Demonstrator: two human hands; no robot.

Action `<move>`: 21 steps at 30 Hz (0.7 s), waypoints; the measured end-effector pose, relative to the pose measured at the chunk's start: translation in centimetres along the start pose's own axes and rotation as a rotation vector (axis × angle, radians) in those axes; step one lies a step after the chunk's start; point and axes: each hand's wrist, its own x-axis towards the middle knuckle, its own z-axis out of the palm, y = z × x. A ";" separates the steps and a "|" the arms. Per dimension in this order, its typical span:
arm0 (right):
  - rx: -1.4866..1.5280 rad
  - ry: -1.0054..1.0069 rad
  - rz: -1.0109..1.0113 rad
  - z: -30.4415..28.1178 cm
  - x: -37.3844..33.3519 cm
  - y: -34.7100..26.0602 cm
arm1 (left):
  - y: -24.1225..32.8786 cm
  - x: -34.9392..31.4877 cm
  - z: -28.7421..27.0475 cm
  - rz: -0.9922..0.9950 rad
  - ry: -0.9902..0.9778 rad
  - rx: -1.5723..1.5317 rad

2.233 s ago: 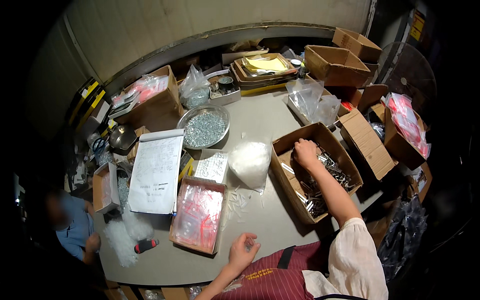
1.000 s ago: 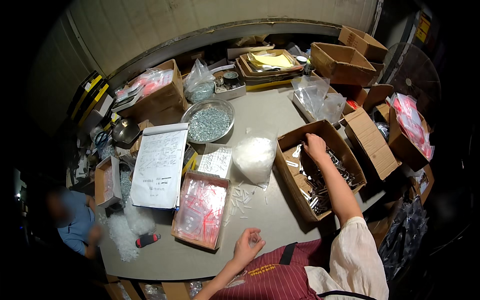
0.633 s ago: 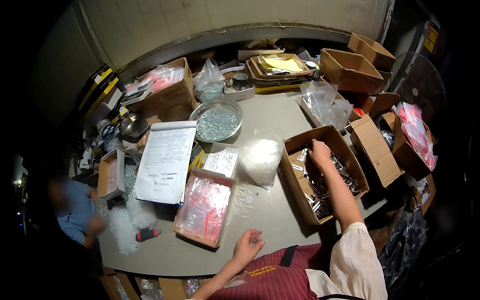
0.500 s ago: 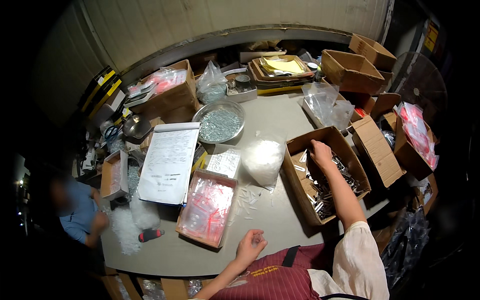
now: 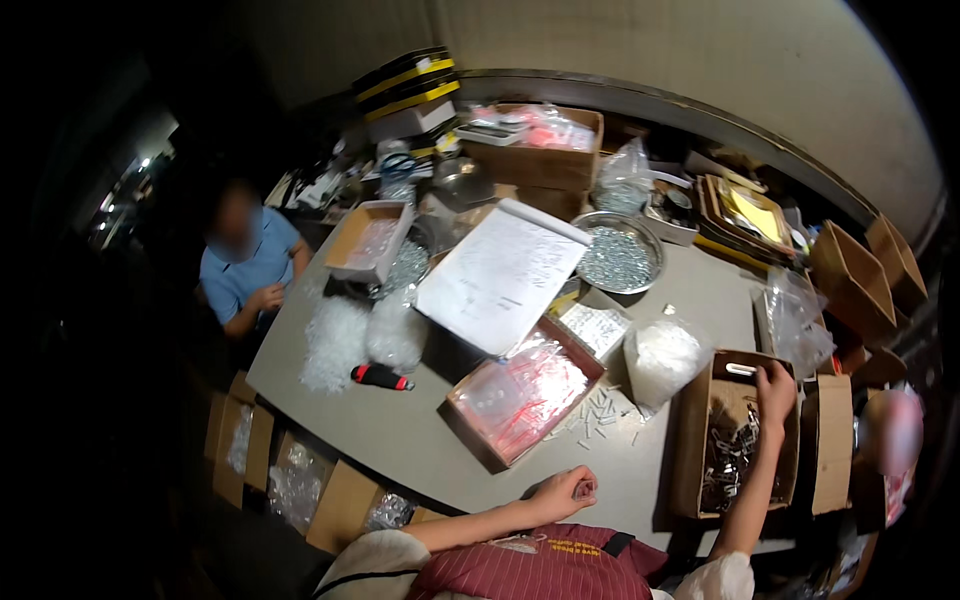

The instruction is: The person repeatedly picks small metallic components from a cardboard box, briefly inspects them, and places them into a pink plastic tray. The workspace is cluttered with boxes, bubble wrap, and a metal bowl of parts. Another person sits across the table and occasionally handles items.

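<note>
My right hand [image 5: 776, 392] reaches into the far end of a deep cardboard box [image 5: 690, 435], its fingers closed. At its fingertips is a pale oblong slotted piece [image 5: 741, 370]. Dark and shiny metal pieces [image 5: 732, 450] lie heaped in the box. My left hand [image 5: 565, 493] is curled over the table's near edge, in front of small clear strips [image 5: 597, 415]; whatever lies within its fingers is too small to make out. Beyond it stand a shallow box of red-edged clear plastic bags [image 5: 520, 390] and a clear bag of white contents [image 5: 665, 360].
A clipboard with written sheets [image 5: 505, 275] leans across the middle. Behind it sits a metal bowl of small silvery parts [image 5: 620, 258]. A red-and-black tool [image 5: 382, 377] lies left, near clear plastic pieces [image 5: 335, 340]. Another person [image 5: 255, 265] sits at the far left. Open cartons [image 5: 850, 275] crowd the right.
The view has swung left, so the table things appear farther right. My right hand has shifted within the box, with a pale piece now at its fingertips. My left hand stays curled.
</note>
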 end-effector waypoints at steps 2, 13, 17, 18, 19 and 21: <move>0.432 -0.142 0.108 -4.8 -1.5 -4.8 | 0.2 -0.3 0.2 0.023 0.037 -0.059; 0.445 -0.682 -0.374 -6.2 -16.9 -21.0 | 3.0 2.5 -0.2 0.306 0.072 0.033; 0.162 -0.631 -0.595 -5.9 -18.1 -21.5 | 0.7 1.9 1.0 0.336 0.044 -0.008; 0.180 -0.667 -0.591 -5.8 -18.3 -21.4 | 0.2 1.8 1.1 0.310 0.037 0.037; 0.190 -0.709 -0.579 -5.7 -18.4 -21.0 | 0.0 2.1 1.4 0.414 0.102 -0.002; 0.120 -0.756 -0.641 -4.9 -18.1 -21.2 | 0.0 1.9 1.3 0.367 0.148 0.061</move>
